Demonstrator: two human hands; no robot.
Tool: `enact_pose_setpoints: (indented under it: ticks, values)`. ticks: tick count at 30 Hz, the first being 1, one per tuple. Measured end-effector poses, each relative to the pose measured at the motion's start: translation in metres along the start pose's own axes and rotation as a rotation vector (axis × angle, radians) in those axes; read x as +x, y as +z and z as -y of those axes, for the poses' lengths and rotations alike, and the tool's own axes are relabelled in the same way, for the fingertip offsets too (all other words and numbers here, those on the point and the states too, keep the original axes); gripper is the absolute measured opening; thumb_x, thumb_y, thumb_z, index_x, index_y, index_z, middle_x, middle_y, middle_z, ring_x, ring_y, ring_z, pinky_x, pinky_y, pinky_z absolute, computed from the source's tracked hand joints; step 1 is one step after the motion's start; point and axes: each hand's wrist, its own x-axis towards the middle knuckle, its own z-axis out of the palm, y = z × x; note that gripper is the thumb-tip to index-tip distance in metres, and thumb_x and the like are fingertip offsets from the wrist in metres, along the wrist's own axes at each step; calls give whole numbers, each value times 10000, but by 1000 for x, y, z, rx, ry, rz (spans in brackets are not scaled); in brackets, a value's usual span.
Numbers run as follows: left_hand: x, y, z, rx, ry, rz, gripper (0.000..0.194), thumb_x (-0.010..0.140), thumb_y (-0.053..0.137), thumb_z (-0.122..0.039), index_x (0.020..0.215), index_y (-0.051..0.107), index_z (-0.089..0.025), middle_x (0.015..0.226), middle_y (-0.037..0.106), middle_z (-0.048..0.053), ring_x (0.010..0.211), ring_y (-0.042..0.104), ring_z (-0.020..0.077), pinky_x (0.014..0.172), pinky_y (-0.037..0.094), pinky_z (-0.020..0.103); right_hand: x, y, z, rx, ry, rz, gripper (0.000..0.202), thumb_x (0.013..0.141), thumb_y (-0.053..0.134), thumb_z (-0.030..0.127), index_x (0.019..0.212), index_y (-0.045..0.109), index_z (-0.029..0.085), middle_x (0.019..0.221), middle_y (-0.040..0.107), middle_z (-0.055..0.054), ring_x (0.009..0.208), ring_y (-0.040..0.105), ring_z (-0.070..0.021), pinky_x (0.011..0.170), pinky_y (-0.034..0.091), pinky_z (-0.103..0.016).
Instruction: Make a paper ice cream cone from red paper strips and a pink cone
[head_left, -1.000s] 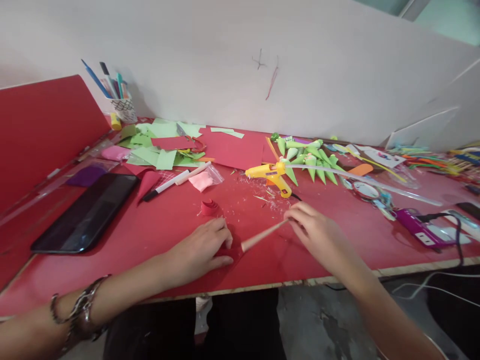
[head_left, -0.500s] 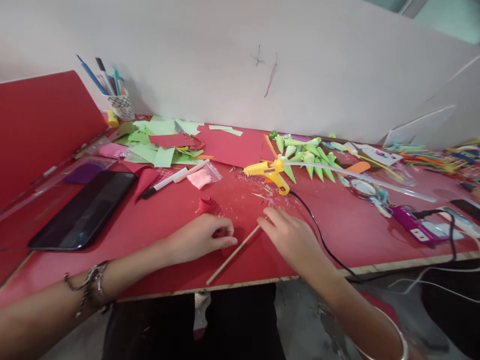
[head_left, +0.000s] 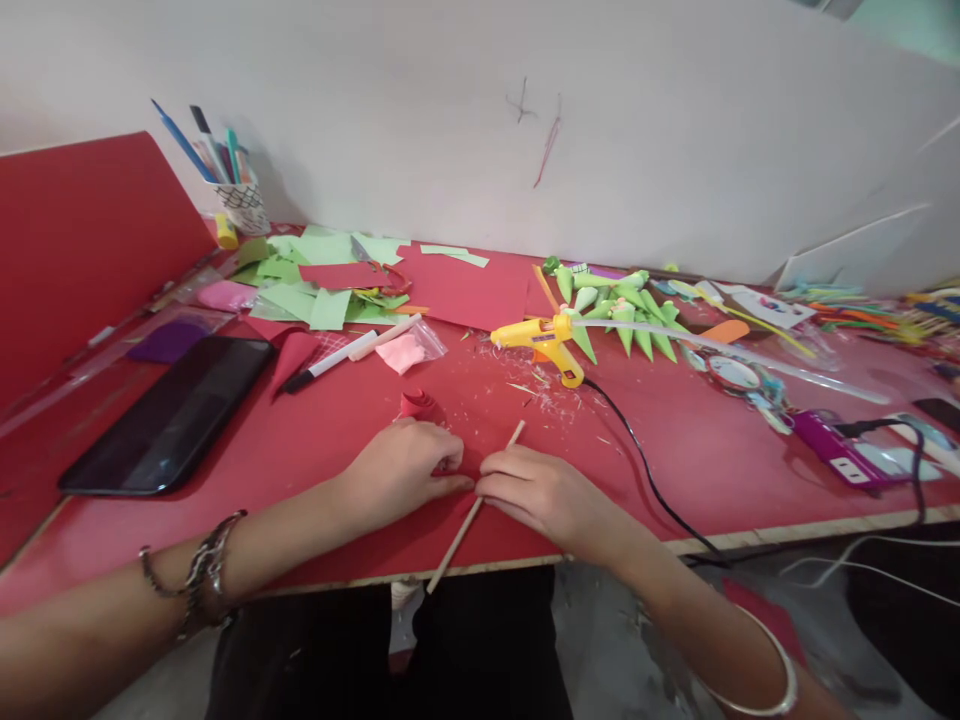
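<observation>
My right hand (head_left: 547, 500) is closed with its fingertips on a thin wooden stick (head_left: 461, 540) lying slantwise over the table's front edge. The stick's far end shows beyond the fingers. My left hand (head_left: 405, 465) rests on the red tabletop just left of the stick, its fingers curled and thumb stretched toward the right fingertips. Whatever lies within the left fingers blends with the red surface and I cannot make it out. A rolled piece of red paper (head_left: 417, 404) sits just behind my left hand. Farther back lies a yellow glue gun (head_left: 536, 340) with a long clear glue stick in it.
On the left lie a black phone (head_left: 169, 415), a marker (head_left: 330, 360) and green paper scraps (head_left: 300, 300). A pen cup (head_left: 244, 205) stands by the wall. Green paper cones (head_left: 622, 315) are heaped behind the glue gun. A purple power strip (head_left: 851, 450) with cords is at right.
My right hand has slid left and toward me along the stick, close to my left thumb. The stick has shifted slightly nearer to me. My left hand stays almost in place.
</observation>
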Motion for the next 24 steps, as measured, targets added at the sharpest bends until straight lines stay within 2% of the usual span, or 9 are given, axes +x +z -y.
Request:
enact_pose_setpoints:
  ticks: [4,6,9,12,15,19,24]
  values:
    - [-2,0,0,-44,22,13,157,804,485,-248,684,510,-151,676,533,-5,608,482,116,551,339,222,0,6,-3,41,47,-38,222,885,360,186,897,581,181,856,570,-44,803,516,-123,714,407,-236]
    - [-3,1,0,-73,17,7,90,816,457,-216,794,522,-158,765,547,10,676,506,131,591,367,233,0,8,-4,68,67,-45,226,887,357,185,904,582,183,875,565,-43,816,508,-123,728,403,-235]
    - [-5,1,2,-120,-6,-4,135,811,443,-172,938,488,-167,835,552,19,744,520,144,637,383,249,1,9,-4,117,70,-55,220,886,365,200,896,585,184,899,556,-41,836,497,-124,746,399,-234]
    - [-8,-1,6,-137,-46,24,50,806,452,-184,830,493,-168,776,546,1,683,504,130,604,371,239,2,9,-4,128,74,-46,211,884,373,198,894,583,178,882,552,-39,821,495,-123,738,397,-234]
    - [-12,-5,10,-142,-65,69,103,820,440,-217,737,479,-171,700,524,-26,607,464,106,552,340,217,3,9,-4,126,78,-24,211,885,370,186,899,580,172,874,550,-40,809,493,-121,722,396,-230]
    - [-13,-13,12,-155,-37,98,147,848,390,-225,748,481,-169,674,501,-37,577,440,84,539,323,195,3,10,-6,159,70,-33,216,890,360,195,887,575,170,873,545,-42,799,489,-120,719,391,-229]
    - [-16,-17,22,-88,-84,151,201,847,405,-275,705,498,-165,674,529,-18,581,475,97,529,323,201,2,12,-6,181,75,-37,210,890,362,195,882,570,165,877,538,-41,801,483,-115,730,388,-225]
